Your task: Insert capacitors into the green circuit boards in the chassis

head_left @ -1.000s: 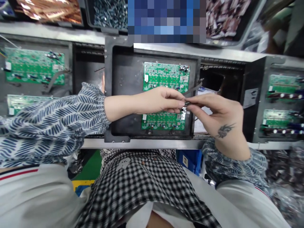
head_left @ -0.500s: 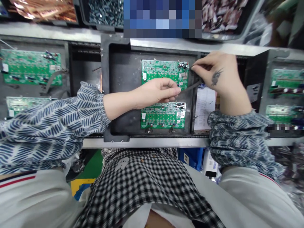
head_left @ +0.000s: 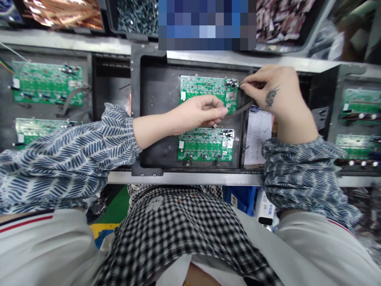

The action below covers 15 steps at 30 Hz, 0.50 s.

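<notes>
A grey ribbon cable runs between my two hands. My left hand is closed on its lower left end, over the bottom part of the upper green circuit board. Fingers pinched, my right hand holds the cable's other end at the board's upper right corner, beside small black and silver components. Below lies a second green circuit board, parallel to the first. Both boards rest in a black tray. My right fingertips hide the exact contact with the board.
More trays with green boards stand at the left, and others at the right. A printed paper lies right of the middle tray. Bins of copper-coloured parts, dark screws and brown parts line the back.
The whole view has shifted slightly to the right. Both hands keep nearly the same pose on the cable; a small white connector now shows just below my left fingers.
</notes>
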Each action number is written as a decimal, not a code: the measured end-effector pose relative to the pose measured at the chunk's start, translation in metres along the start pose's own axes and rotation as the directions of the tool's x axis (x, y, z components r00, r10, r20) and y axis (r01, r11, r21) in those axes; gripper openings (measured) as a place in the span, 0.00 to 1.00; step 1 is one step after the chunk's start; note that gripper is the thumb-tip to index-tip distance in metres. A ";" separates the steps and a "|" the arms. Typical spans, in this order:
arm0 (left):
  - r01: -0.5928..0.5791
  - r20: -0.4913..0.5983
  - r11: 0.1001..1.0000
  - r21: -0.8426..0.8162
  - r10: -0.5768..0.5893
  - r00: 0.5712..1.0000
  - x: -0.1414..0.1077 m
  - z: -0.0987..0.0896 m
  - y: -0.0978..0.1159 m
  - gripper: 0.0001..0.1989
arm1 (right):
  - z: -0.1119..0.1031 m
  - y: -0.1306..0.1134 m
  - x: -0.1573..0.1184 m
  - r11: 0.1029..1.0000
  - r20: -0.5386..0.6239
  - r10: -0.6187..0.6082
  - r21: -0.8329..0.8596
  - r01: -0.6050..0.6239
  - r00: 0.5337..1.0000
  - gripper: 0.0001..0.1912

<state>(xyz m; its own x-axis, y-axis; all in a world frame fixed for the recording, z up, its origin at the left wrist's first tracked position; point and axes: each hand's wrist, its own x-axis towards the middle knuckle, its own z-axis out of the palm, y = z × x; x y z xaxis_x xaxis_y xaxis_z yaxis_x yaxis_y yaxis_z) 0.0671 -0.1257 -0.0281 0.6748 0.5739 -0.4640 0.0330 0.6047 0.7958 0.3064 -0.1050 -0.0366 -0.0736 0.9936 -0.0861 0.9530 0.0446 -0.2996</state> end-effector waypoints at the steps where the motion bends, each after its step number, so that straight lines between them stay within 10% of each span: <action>1: -0.008 0.001 1.000 0.001 0.008 1.000 0.001 -0.001 -0.001 0.06 | 0.000 0.001 0.000 0.999 -0.012 -0.037 -0.001 0.037 0.999 0.16; 10: -0.051 -0.006 0.996 0.070 0.052 0.999 0.001 -0.004 0.000 0.06 | -0.008 0.000 -0.003 0.957 0.007 -0.259 -0.132 0.257 0.966 0.11; 15: -0.066 0.013 0.997 0.038 0.066 0.998 0.001 -0.005 0.002 0.11 | -0.020 -0.048 -0.050 0.924 -0.138 -0.292 0.215 0.316 0.946 0.12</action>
<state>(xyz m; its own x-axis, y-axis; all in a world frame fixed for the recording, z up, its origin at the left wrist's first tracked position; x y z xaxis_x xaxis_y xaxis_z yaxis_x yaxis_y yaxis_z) 0.0636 -0.1215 -0.0292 0.6848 0.6052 -0.4059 0.0164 0.5440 0.8389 0.2703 -0.1548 0.0007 -0.3070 0.9417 0.1373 0.7943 0.3330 -0.5081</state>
